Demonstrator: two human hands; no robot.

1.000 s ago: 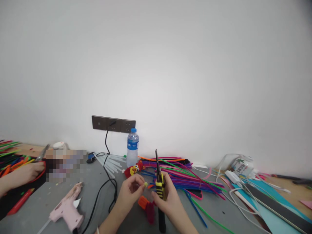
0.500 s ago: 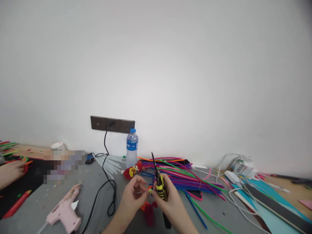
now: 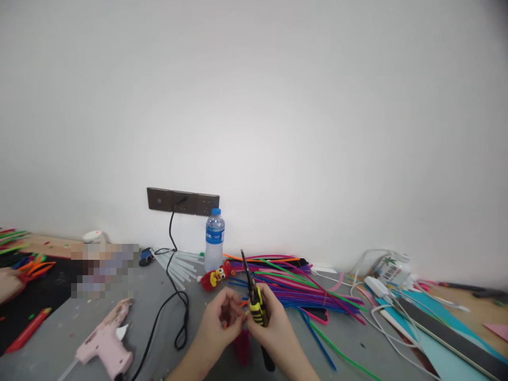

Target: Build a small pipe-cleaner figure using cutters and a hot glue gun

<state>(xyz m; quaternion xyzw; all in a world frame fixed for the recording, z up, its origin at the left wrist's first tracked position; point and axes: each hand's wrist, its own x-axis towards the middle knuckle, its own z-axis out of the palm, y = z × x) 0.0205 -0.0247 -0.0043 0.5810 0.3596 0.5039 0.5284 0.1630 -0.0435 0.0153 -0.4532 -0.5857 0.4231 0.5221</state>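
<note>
My right hand (image 3: 273,320) is wrapped round a yellow-and-black hand tool (image 3: 257,309). Its long narrow dark tip points up and its black handle end sticks out below. Whether it is scissors or pliers I cannot make out. Thumb and fingers of my left hand (image 3: 222,320) are pinched together just left of the tool, on a small orange-and-yellow pipe-cleaner piece, mostly hidden. Below the fingertips is a fuzzy dark-red pipe-cleaner piece (image 3: 241,349); whether it joins the held piece is hidden. Beyond my hands lies a red fuzzy figure (image 3: 216,278) with googly eyes.
A water bottle (image 3: 214,243) stands against the wall by the sockets (image 3: 182,201). Pipe cleaners (image 3: 305,286) lie behind my right hand. At left are a pink glue gun (image 3: 107,341), a black cord (image 3: 159,312), glue sticks (image 3: 178,267) and another person's hand (image 3: 10,286). White cables (image 3: 391,312) lie right.
The tool in my right hand has shifted slightly left and closer to my left fingers. The orange part below them is now mostly covered. The other person's hand has moved left and down.
</note>
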